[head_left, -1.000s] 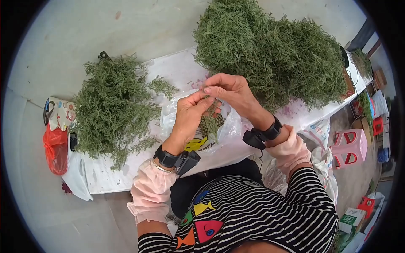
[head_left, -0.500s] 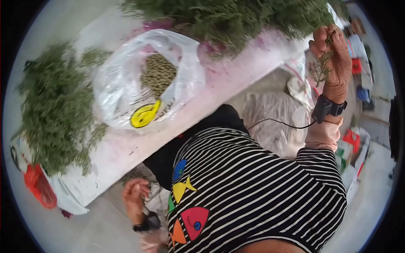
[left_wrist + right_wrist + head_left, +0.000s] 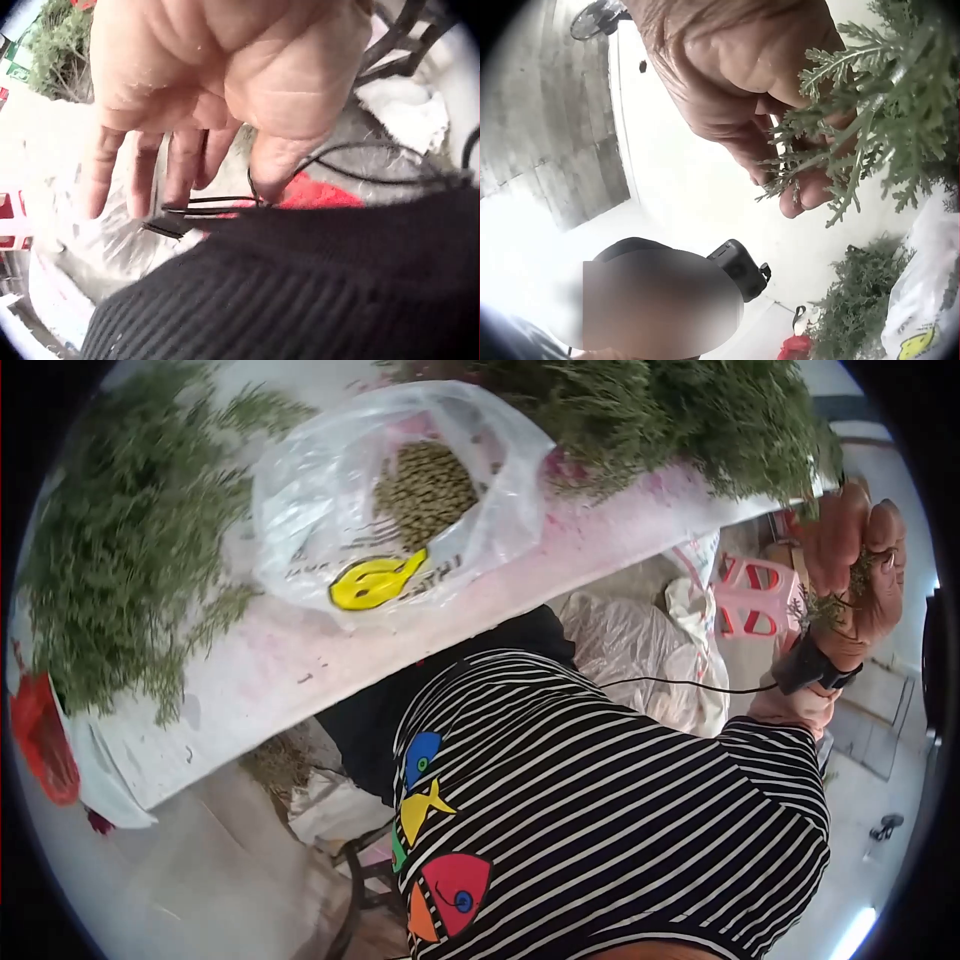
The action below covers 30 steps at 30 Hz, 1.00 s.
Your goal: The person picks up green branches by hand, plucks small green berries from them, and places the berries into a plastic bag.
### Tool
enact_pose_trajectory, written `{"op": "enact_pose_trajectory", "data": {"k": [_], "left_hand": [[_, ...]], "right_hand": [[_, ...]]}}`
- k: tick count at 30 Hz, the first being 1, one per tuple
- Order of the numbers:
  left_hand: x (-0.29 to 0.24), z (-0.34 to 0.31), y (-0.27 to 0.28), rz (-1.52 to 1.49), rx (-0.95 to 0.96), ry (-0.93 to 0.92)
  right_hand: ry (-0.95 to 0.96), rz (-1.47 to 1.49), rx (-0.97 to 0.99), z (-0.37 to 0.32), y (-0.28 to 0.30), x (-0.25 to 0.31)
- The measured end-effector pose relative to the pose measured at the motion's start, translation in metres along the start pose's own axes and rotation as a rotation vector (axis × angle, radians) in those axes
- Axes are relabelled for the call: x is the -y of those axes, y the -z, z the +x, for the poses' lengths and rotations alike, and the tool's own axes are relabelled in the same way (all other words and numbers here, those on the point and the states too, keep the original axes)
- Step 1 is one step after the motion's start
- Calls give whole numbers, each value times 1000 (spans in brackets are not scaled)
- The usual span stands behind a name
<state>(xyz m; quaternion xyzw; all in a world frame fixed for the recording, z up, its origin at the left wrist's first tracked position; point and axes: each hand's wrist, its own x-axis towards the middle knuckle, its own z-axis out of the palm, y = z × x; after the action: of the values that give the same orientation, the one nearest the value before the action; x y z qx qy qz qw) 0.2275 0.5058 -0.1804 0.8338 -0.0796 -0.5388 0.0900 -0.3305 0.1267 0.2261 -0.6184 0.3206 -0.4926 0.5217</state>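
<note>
At the right edge of the head view my right hand (image 3: pixel 850 575) is raised, pinching a small green leafy sprig (image 3: pixel 828 607) between thumb and fingers. The right wrist view shows the feathery sprig (image 3: pixel 874 124) large beside the palm. My left hand (image 3: pixel 225 75) shows in the left wrist view only, low by black ribbed clothing (image 3: pixel 300 277). Its fingers hang down loosely, with a black cable (image 3: pixel 217 201) close by the fingertips. On the table a clear plastic bag (image 3: pixel 300 500) with a yellow smiley print stands open, holding a heap of small greenish-brown pieces (image 3: pixel 430 495).
Leafy green bunches (image 3: pixel 140 550) lie on the left of the white table (image 3: pixel 240 690), with a bigger pile (image 3: pixel 680 430) at the back right. A red bag (image 3: pixel 45 740) hangs at the left end. Beyond the table are a pink stool (image 3: pixel 757 597) and plastic sacks (image 3: pixel 640 650).
My hands were together over the bag, then parted. The right hand swung far out to the right with the sprig; the left dropped low and left the head view. The head view has turned.
</note>
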Motion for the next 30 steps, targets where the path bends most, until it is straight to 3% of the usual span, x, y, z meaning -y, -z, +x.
{"op": "enact_pose_trajectory", "data": {"k": [9,14,17,22,23,25,28,29,30], "left_hand": [[53,-12,-29,-111,2,48],[75,-18,-43,-128,15,83],[86,-22,-48,-126,18,97],[110,-39,-61,-114,-1,113],[117,-46,-65,-107,-12,118],[136,-67,-73,-72,-17,132],[171,-101,-97,27,42,157],[182,-113,-106,69,86,164],[193,-125,-116,123,139,167]], "right_hand": [[-207,-252,164,50,-40,-10],[-225,-335,239,49,-52,-8],[-227,-509,165,39,-55,-4],[-180,-515,248,40,-68,9],[-203,-517,-77,40,-86,10],[-252,-471,-365,53,-96,10],[-46,-636,140,81,-78,22],[-117,-450,-557,105,-115,23],[-116,-436,-558,117,-111,26]]}}
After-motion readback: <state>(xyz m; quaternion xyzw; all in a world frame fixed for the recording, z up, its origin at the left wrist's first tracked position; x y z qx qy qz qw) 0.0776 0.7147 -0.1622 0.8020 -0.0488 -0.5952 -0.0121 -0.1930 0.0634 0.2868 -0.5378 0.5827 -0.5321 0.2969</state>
